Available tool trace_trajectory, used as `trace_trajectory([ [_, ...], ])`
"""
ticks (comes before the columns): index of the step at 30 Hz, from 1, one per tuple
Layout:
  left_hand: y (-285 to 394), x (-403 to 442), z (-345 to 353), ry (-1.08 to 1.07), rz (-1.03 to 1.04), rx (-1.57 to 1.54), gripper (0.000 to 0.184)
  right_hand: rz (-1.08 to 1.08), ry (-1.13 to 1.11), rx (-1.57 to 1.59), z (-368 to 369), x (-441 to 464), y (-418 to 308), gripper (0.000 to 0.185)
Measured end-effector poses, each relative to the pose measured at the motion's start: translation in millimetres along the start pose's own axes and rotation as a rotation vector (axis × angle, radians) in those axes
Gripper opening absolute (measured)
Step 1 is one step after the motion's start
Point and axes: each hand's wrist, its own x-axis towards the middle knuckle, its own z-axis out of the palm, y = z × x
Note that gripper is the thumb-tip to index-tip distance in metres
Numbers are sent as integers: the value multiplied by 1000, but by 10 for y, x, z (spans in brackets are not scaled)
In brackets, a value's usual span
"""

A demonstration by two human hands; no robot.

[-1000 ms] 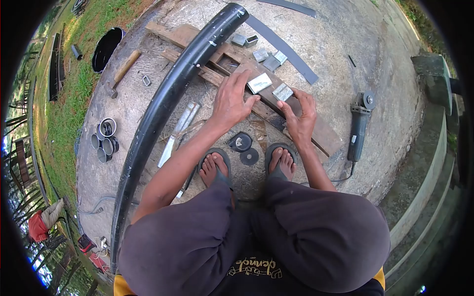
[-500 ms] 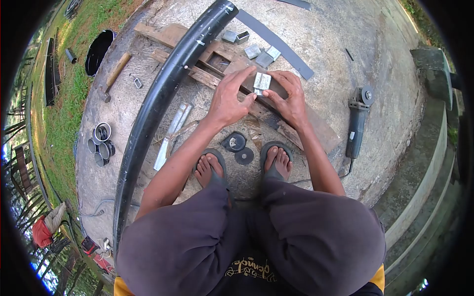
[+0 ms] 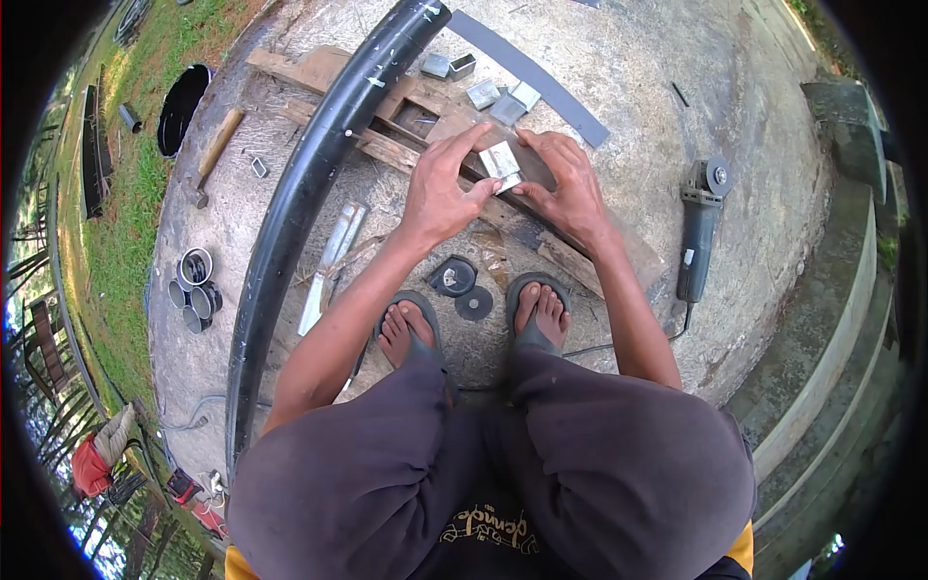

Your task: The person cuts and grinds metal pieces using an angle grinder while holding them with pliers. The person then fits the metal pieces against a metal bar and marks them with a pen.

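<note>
My left hand (image 3: 443, 191) and my right hand (image 3: 572, 193) come together over the wooden boards. Between them is a short piece of silvery metal box tube (image 3: 499, 160), turned at a slant. Thumbs of both hands press at its near edge, and the fingers curve around its far side. A second metal edge shows just under it; whether that is a separate piece I cannot tell. Just beyond my fingers lie several more cut tube pieces (image 3: 508, 108), some on a wooden board (image 3: 454, 124).
A long black pipe (image 3: 300, 184) crosses on the left. An angle grinder (image 3: 700, 227) lies at right, its cord running towards my feet. A hammer (image 3: 220, 145), cut pipe rings (image 3: 196, 266), a metal channel (image 3: 333, 261), a grey strip (image 3: 541, 82) and a dark disc (image 3: 474, 303) lie about.
The metal tube piece has been turned from nearly straight to a slant between my hands. My left hand has shifted slightly to the left, and the whole view has moved a little.
</note>
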Motion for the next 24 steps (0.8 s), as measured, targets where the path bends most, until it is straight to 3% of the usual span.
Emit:
trace_trajectory([
  [7, 142, -260, 275, 184, -80, 63, 68, -67, -21, -147, -102, 192, 20, 64],
  [10, 121, -289, 334, 244, -42, 74, 67, -45, 8, -47, -110, 53, -230, 67],
  [13, 186, -295, 234, 187, -189, -107, 64, -74, -18, -82, -34, -22, -316, 73],
  [24, 268, -387, 120, 107, -290, -256, 66, -10, -84, -49, -28, 142, -266, 51],
])
